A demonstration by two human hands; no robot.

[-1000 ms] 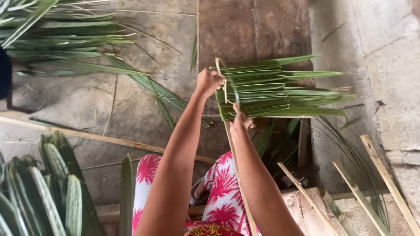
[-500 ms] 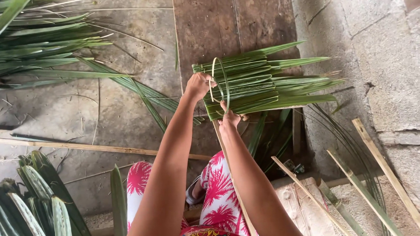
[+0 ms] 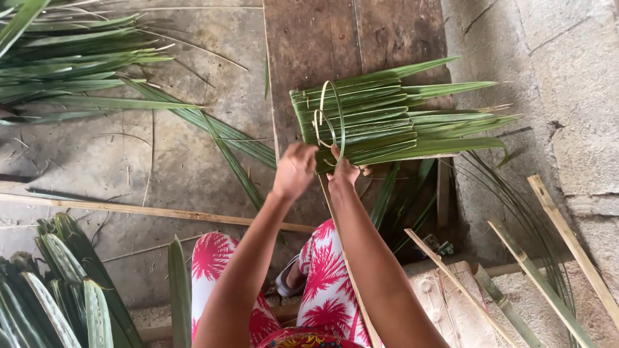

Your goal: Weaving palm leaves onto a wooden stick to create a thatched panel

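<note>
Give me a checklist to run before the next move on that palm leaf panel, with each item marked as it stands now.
1. Left hand at the near edge of the palm leaf panel: ok.
2. Right hand on the panel's near edge by the pale strip: ok.
3. Pale strip looped over the folded leaves: ok; whether it is tight, cannot tell.
4. Folded leaves lying parallel, tips fanning toward the block wall: ok.
5. Panel resting over the dark wooden board: ok.
6. Grip of either hand on the strip itself: cannot tell.
</note>
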